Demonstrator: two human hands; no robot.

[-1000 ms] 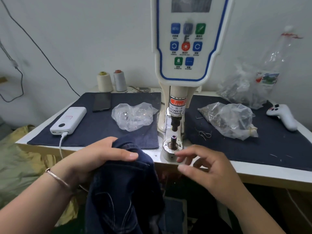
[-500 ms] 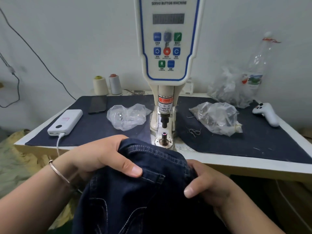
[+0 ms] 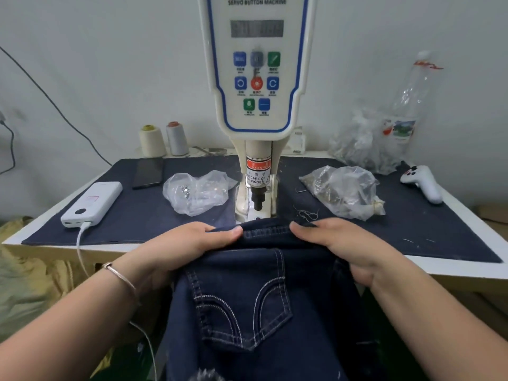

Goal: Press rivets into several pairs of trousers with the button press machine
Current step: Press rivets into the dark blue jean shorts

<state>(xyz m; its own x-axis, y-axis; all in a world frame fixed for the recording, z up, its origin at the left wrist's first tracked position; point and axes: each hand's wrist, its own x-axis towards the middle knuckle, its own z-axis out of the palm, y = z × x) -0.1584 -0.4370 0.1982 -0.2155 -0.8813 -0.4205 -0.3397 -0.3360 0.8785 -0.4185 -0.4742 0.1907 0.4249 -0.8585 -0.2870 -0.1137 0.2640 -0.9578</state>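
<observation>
A button press machine [image 3: 257, 78] stands mid-table, trousers [image 3: 264, 298] before it between left hand [image 3: 187, 246] and right hand [image 3: 346, 248], power bank [image 3: 92, 203] far left, plastic bags either side.

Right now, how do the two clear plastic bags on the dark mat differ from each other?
The left plastic bag looks nearly colourless, with a few shiny pieces inside; the right plastic bag looks grey-brown and fuller. The left bag lies left of the button press machine, the right bag lies on its right. Both are crumpled, clear, and rest on the dark mat.
</observation>
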